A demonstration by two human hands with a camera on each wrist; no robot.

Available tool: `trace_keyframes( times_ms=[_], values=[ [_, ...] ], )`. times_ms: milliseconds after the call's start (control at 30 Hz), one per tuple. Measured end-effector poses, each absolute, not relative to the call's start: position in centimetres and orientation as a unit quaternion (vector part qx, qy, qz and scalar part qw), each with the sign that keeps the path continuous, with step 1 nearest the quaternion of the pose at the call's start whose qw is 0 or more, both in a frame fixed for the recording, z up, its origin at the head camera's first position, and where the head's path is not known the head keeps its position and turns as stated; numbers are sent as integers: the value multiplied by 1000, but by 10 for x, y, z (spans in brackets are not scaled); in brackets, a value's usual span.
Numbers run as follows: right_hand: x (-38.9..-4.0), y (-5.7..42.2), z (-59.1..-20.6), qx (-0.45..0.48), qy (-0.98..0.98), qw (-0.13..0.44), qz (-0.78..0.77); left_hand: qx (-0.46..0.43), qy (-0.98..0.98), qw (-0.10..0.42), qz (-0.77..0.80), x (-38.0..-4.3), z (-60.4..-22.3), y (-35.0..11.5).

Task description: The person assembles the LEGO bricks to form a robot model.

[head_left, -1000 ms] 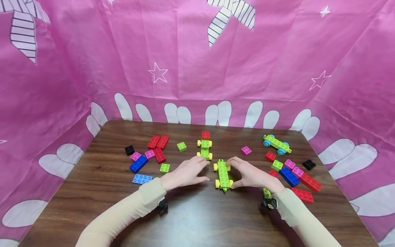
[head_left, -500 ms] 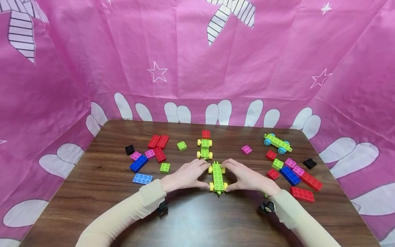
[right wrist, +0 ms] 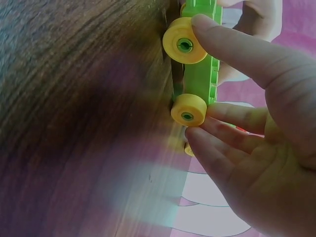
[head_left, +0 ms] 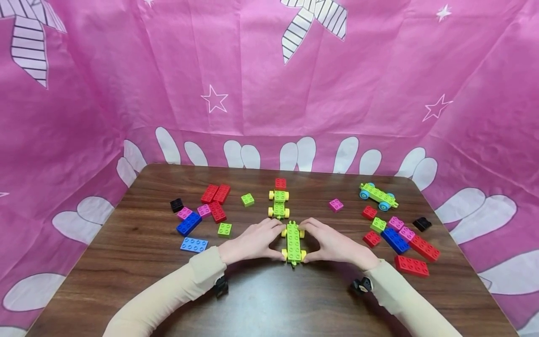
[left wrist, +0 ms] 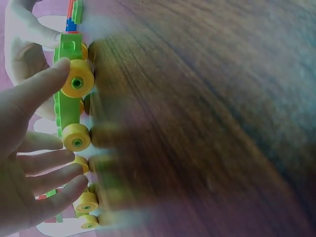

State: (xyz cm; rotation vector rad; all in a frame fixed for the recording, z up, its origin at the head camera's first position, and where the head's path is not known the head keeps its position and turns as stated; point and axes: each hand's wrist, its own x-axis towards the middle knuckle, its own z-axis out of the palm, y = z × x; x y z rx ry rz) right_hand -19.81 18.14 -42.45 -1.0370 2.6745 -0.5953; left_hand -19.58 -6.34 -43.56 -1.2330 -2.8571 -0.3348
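A lime-green toy car base (head_left: 293,242) with yellow wheels stands lengthwise on the table, between both hands. My left hand (head_left: 255,239) holds its left side; in the left wrist view the thumb (left wrist: 54,76) lies on the near wheel and the fingers reach toward the far wheel. On the other side my right hand (head_left: 334,241) holds it, thumb (right wrist: 217,37) on the near wheel and fingertips at the far wheel (right wrist: 188,110). Just beyond is a second green car base (head_left: 279,204) with yellow wheels, a red brick (head_left: 280,183) at its far end.
Loose bricks lie to the left, among them a light blue brick (head_left: 194,245) and a dark blue brick (head_left: 189,224). Right of the hands are several more, including a red brick (head_left: 411,266). A green car base with blue wheels (head_left: 378,196) stands at the back right.
The nearer car base has shifted left and slightly toward me, and has straightened. My right hand moved left with it. The left hand, earlier apart from it, is now at its wheels.
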Motion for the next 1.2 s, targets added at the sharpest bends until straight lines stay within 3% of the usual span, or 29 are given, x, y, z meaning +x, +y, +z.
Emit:
trace_keyframes(
  times_ms=[667, 1200],
  values=[
    [-205, 189, -420, -356, 907, 103, -201, -373, -920, -16, -118, -195, -437, -63],
    [-245, 228, -406, -317, 927, 10, -200, -385, -916, 24, -113, -194, -438, -64]
  ],
)
